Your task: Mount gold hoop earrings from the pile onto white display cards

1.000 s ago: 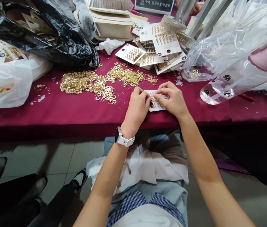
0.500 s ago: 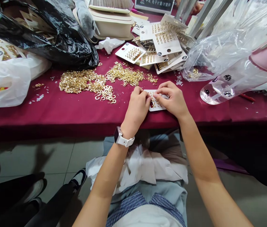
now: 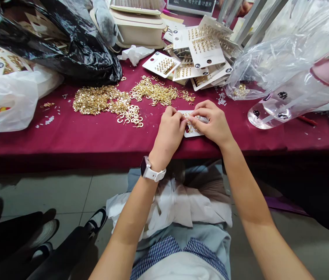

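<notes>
A white earring card (image 3: 192,132) with rows of small gold earrings lies on the table edge between my hands. My left hand (image 3: 170,130) is closed at the card's left side, thumb and fingertips pressed together over its edge. From the right, my right hand (image 3: 212,121) reaches over the card with thumb and forefinger pinched close to the left fingertips. Whatever small piece sits in that pinch is hidden. Left of the hands, loose gold hook-shaped pieces (image 3: 155,92) lie heaped beside a pile of small gold pieces (image 3: 94,102).
Filled earring cards (image 3: 206,52) are stacked behind my hands. A black plastic bag (image 3: 94,58) and a white bag (image 3: 9,112) stand at left. On the right are a clear plastic bag (image 3: 272,70) and a tilted bottle (image 3: 283,105). A cream box (image 3: 136,31) sits at the back.
</notes>
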`<action>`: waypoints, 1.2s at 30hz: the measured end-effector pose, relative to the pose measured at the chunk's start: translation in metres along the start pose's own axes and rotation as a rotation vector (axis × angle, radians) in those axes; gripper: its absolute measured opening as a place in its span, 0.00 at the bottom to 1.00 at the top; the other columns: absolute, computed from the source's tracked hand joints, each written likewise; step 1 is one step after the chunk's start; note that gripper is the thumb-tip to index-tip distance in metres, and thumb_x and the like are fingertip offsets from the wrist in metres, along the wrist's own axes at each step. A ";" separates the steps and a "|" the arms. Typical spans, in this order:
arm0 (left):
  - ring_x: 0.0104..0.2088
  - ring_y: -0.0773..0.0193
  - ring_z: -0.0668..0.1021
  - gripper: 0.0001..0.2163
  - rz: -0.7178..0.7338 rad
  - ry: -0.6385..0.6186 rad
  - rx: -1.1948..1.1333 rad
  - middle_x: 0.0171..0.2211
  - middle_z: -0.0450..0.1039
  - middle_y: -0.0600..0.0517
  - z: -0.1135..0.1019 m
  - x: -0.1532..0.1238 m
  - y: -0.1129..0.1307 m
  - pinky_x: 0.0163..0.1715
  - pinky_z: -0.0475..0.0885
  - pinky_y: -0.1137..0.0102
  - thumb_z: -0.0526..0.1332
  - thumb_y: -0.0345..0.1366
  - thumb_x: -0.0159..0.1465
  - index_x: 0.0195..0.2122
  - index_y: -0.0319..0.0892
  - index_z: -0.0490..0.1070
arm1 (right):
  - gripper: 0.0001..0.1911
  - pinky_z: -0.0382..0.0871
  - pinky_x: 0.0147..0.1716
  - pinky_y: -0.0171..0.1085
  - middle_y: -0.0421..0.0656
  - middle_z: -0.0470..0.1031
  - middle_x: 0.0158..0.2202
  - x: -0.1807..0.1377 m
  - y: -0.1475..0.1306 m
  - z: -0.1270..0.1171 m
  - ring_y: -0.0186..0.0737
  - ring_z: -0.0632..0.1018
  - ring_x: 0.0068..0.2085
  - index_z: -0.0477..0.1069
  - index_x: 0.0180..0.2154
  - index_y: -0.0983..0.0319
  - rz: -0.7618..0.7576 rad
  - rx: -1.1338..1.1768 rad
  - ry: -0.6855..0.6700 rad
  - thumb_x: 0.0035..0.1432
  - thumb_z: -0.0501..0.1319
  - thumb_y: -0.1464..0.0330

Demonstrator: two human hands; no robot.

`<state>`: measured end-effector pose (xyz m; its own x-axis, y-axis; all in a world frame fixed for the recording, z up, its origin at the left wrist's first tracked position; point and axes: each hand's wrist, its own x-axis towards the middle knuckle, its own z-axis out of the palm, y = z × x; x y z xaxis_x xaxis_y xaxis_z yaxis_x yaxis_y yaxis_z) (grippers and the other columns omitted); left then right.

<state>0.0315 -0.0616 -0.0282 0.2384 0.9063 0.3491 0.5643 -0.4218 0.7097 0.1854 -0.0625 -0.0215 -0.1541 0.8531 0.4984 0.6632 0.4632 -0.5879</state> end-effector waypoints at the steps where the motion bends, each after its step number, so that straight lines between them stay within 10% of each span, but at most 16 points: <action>1: 0.37 0.63 0.70 0.07 -0.006 -0.006 0.004 0.35 0.63 0.49 0.000 0.000 0.001 0.46 0.69 0.64 0.58 0.25 0.62 0.27 0.37 0.68 | 0.04 0.70 0.42 0.42 0.42 0.71 0.35 0.000 0.000 0.000 0.41 0.74 0.38 0.75 0.28 0.59 0.005 0.002 0.004 0.52 0.64 0.67; 36: 0.39 0.61 0.71 0.04 -0.021 -0.033 0.080 0.38 0.65 0.46 -0.001 0.001 0.005 0.49 0.68 0.64 0.58 0.25 0.62 0.30 0.35 0.70 | 0.04 0.70 0.41 0.40 0.43 0.72 0.34 -0.001 0.001 0.001 0.40 0.74 0.37 0.75 0.27 0.61 0.001 0.012 0.035 0.51 0.64 0.68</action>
<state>0.0339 -0.0624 -0.0241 0.2510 0.9158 0.3137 0.6306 -0.4005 0.6647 0.1857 -0.0624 -0.0230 -0.1282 0.8447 0.5196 0.6544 0.4657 -0.5957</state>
